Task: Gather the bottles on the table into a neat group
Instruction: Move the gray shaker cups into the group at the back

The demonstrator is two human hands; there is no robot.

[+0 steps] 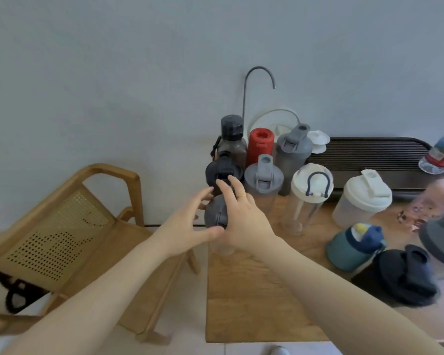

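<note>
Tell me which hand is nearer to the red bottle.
The right hand: it is just in front of the red bottle, below it in the picture. The left hand is further left, beyond the dark-lidded bottle.

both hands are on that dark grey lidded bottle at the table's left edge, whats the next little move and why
Probably slide the dark grey-lidded clear bottle a little away from the wooden table edge, snug behind the black-lidded bottle, then let go. Both the left hand and right hand wrap it, and it stands at the group's near-left corner.

Both hands cup a grey-lidded bottle.
</note>
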